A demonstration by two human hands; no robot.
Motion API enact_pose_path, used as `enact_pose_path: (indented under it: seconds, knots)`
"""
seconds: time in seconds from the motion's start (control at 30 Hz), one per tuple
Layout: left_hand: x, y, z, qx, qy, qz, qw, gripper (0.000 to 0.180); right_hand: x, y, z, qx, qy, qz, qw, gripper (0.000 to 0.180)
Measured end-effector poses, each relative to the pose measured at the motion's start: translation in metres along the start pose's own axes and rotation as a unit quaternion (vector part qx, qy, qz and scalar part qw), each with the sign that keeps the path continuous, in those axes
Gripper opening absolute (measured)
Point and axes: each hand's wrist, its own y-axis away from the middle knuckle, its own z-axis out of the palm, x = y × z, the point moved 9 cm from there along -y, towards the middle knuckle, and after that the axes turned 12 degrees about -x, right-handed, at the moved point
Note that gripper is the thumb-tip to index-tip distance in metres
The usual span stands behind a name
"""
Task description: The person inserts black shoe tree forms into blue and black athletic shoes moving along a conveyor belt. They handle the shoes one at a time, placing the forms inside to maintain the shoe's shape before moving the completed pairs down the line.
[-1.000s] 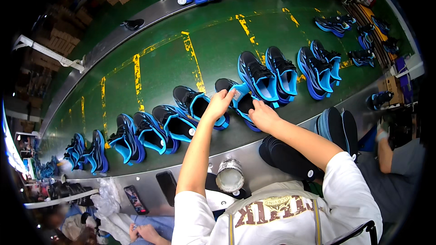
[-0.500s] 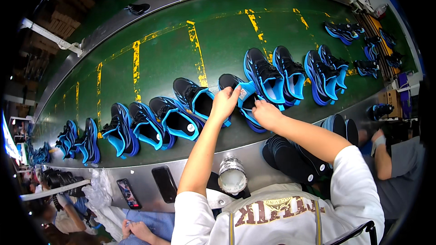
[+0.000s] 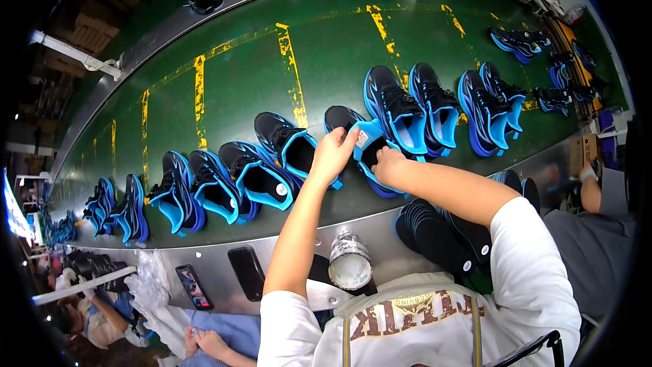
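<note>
Green conveyor belt (image 3: 272, 61): both hands (image 3: 331, 156) grip black-and-blue shoe (image 3: 363, 139).

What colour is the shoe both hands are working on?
The shoe is black with bright blue lining; head view.

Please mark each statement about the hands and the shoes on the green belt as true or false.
1. Both hands, left hand and right hand, are at one black and blue shoe. True.
2. The belt is red. False: green with worn yellow marks.
3. A stack of black insoles lies under the right forearm. True.
4. The shoes are white. False: black and blue.
</note>
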Motion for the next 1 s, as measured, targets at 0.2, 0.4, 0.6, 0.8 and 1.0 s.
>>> enact_pose_path:
  seconds: [0.2,0.4,0.6,0.8,1.0]
  knots:
    - [0.002,-0.001,-0.002,0.013,0.010,0.025,1.000,0.039,-0.004,-0.006,-0.004,0.060,0.035,-0.049,0.996,0.024]
    - [0.034,0.006,-0.003,0.143,-0.314,0.133,0.929,0.029,-0.017,0.021,-0.009,0.133,0.154,-0.113,0.972,0.021]
    - [0.052,0.012,0.023,0.119,-0.441,0.200,0.867,0.023,-0.013,0.048,0.012,-0.032,-0.103,-0.123,0.986,0.061]
    - [0.039,0.016,0.030,0.089,-0.466,0.197,0.858,0.023,-0.006,0.091,0.006,0.409,-0.174,-0.141,0.885,0.028]
    - [0.045,0.068,0.035,0.089,-0.412,0.233,0.876,0.013,0.001,0.122,0.077,0.536,-0.395,-0.101,0.740,0.025]
